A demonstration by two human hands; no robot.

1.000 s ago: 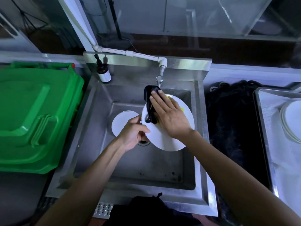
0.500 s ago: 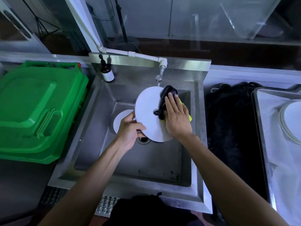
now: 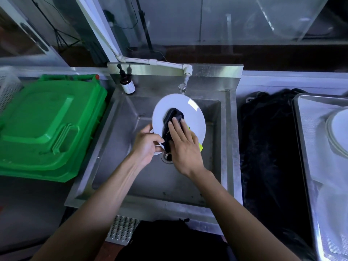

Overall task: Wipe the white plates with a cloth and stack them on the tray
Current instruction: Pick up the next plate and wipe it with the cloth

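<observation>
- The right hand [image 3: 185, 146] lies flat, fingers straight and together, pressing a dark crumpled cloth [image 3: 170, 127] against the face of a round white ceramic plate [image 3: 178, 117]; a strip of yellow-green material [image 3: 200, 147] peeks out beneath the palm, probably part of the cloth or a sponge, though I cannot tell which.
- The left hand [image 3: 147, 146] grips the plate's lower left rim, fingers curled round the edge, likely bracing it so the wiping pressure does not push it away.
- The plate is held tilted above the drain of the stainless steel sink [image 3: 116, 147], just below the tap [image 3: 183, 85]; keeping it over the sink would let any drips fall in.
- Its exposed surface looks smooth, glossy and unmarked, with a bright highlight near the upper right rim.
- Behind the sink's back left corner stands a small brown pump bottle [image 3: 128, 85].
- Well to the right of the sink, beyond a black mat [image 3: 269, 147], a metal tray [image 3: 305, 140] already carries white plates [image 3: 339, 132], so stacking seems partly done.
- Left of the sink rests a green plastic lid [image 3: 47, 125].
</observation>
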